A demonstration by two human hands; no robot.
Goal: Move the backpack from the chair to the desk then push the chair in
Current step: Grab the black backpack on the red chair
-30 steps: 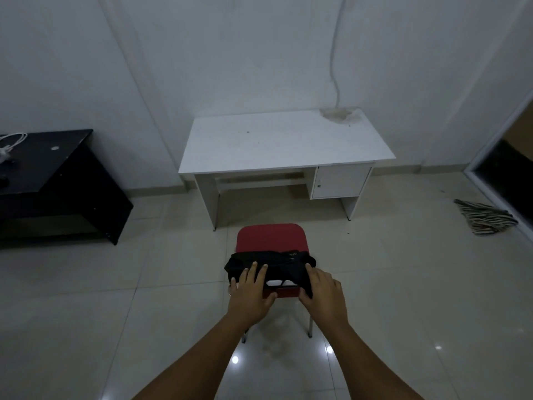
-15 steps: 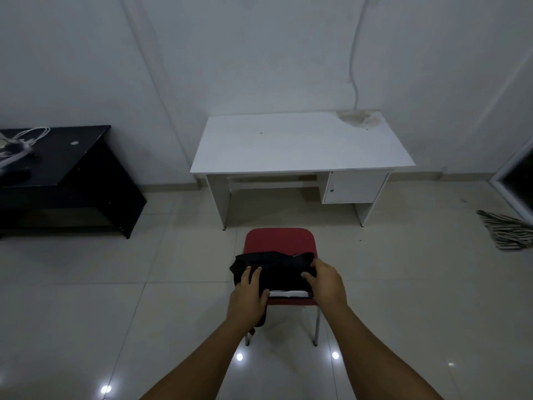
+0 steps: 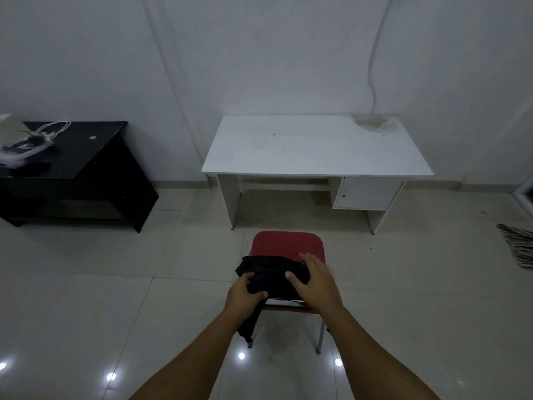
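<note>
1. Head view, the only one. Landmark: red chair [image 3: 287, 244], on the tile floor [image 3: 86, 298], centre of frame.
2. Backpack [image 3: 272, 274]: black, crumpled, lying on the chair seat at its near edge. Not on the desk.
3. A black strap [image 3: 250, 324] of it hangs off the near-left edge of the seat, down beside the front-left chair leg.
4. Left hand [image 3: 243, 295]: at the backpack's near-left corner, fingers curled and pinched closed on the fabric, thumb on top.
5. Right hand [image 3: 315, 281]: on the backpack's right side, palm down, fingers spread and lying flat across the top, thumb out on the cloth. Loose, wide open; a real grip cannot be told.
6. Both forearms come in from the bottom of the frame, near side of the chair.
7. Desk [image 3: 314, 151]: white, beyond the chair, against the wall; stained at its far-right corner. Small cabinet under its right side. Chair stands apart from it, not pushed in.
8. Black table [image 3: 86, 157]: left of the chair and further back, well apart; white cables [image 3: 31, 142] on its left end.
9. Striped cloth [image 3: 517, 245]: on the floor far right of the chair, at the frame edge.
10. Thin cable [image 3: 373, 67] runs down the wall behind the desk.
</note>
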